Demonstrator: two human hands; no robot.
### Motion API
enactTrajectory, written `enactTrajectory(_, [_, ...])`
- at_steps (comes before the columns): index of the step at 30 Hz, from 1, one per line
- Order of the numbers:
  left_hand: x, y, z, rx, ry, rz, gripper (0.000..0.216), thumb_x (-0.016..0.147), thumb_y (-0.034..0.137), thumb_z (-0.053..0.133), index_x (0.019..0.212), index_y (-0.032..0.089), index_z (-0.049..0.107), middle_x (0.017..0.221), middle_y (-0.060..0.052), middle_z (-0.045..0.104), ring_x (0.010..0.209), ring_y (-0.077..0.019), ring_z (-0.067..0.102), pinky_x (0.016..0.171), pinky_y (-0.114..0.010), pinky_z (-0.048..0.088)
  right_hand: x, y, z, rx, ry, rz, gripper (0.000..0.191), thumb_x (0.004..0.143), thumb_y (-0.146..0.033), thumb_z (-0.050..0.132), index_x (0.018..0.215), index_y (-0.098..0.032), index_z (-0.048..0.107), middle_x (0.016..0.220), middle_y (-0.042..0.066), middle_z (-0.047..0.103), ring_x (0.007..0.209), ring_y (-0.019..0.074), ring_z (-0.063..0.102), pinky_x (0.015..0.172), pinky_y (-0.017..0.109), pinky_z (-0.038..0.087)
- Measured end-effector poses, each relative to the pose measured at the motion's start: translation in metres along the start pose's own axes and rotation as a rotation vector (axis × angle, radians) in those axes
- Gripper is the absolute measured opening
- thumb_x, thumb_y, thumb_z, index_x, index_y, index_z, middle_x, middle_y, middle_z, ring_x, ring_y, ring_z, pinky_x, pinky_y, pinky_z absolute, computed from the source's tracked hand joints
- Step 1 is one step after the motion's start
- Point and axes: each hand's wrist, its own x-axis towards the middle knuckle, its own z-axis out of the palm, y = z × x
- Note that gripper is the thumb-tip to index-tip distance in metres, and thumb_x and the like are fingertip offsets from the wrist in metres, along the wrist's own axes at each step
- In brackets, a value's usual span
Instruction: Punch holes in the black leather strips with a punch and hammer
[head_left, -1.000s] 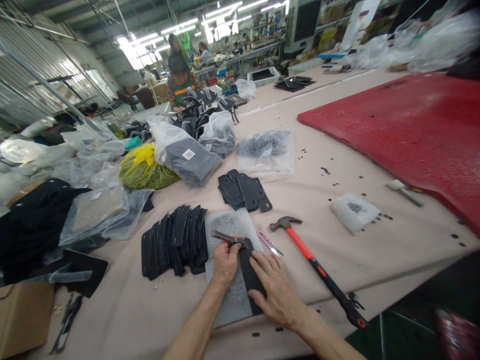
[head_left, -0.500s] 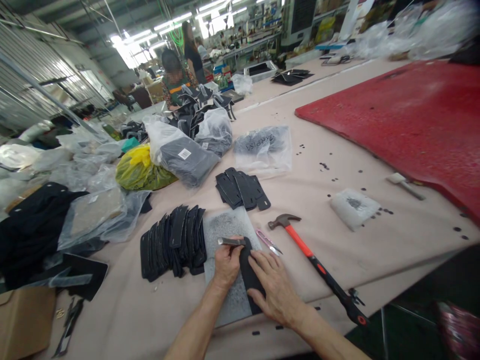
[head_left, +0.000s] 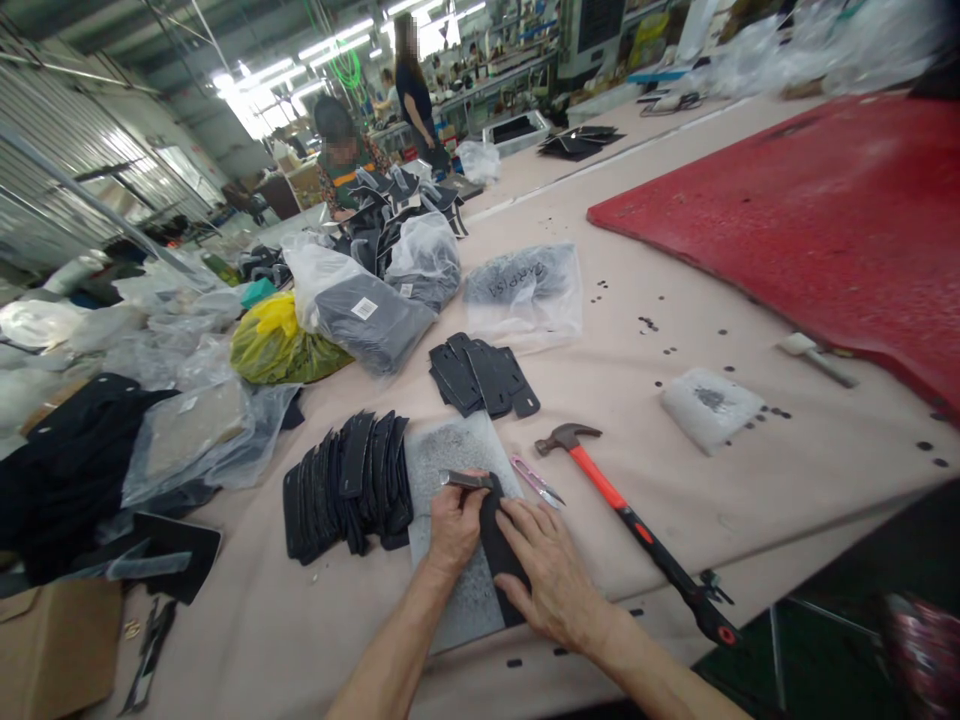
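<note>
My left hand (head_left: 454, 527) is closed around a grey metal punch tool (head_left: 466, 480), whose tip lies at the top end of a black strip piece (head_left: 497, 548). My right hand (head_left: 551, 577) lies flat on that strip with fingers stretched out, pressing it onto a grey speckled mat (head_left: 454, 460). Left of the mat is a fanned row of black pieces (head_left: 349, 482). A smaller pile of black pieces (head_left: 480, 374) lies beyond the mat. A red-handled hammer (head_left: 630, 528) and small pink snips (head_left: 535, 481) lie just right of my hands.
Plastic bags of parts (head_left: 367, 305), a yellow-green bag (head_left: 279, 342) and black fabric (head_left: 67, 450) crowd the left. A large red mat (head_left: 795, 210) covers the right. A white pad (head_left: 709, 405) and scattered black punch-outs lie between. A cardboard box (head_left: 52, 650) sits lower left. People stand at the far end.
My hands have stayed on the strip; the punch tool has shifted slightly in my left hand. A person in the background has walked to the right.
</note>
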Motion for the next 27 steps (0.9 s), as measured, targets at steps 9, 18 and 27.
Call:
enactTrajectory(9, [0.000,-0.002,0.008,0.036,0.051,0.008,0.017,0.081,0.023,0.061,0.093,0.023,0.073,0.096,-0.006,0.075,0.098,-0.0251,0.066,0.095,-0.038,0.047,0.000,-0.002,0.000,-0.005,0.017,0.006,0.066,0.080,-0.026,0.060,0.143,-0.013,0.041,0.149,0.015,0.039,0.137,0.0326,0.031,0.113,0.056,0.027])
enactTrajectory(18, [-0.002,-0.002,0.013,0.120,0.056,0.095,0.019,0.084,0.016,0.055,0.092,0.022,0.070,0.089,-0.005,0.072,0.087,-0.0216,0.066,0.087,-0.033,0.048,-0.001,0.000,0.002,-0.042,0.018,-0.031,0.065,0.083,-0.027,0.057,0.144,-0.012,0.040,0.150,0.015,0.037,0.138,0.0325,0.029,0.113,0.055,0.028])
enactTrajectory(27, [-0.002,0.002,0.005,0.074,0.023,0.128,0.015,0.084,0.016,0.056,0.085,0.021,0.069,0.082,-0.003,0.068,0.079,-0.0184,0.062,0.076,-0.029,0.047,-0.003,0.001,0.010,-0.068,0.020,-0.066,0.063,0.086,-0.026,0.055,0.145,-0.014,0.036,0.150,0.016,0.036,0.138,0.0330,0.030,0.110,0.055,0.033])
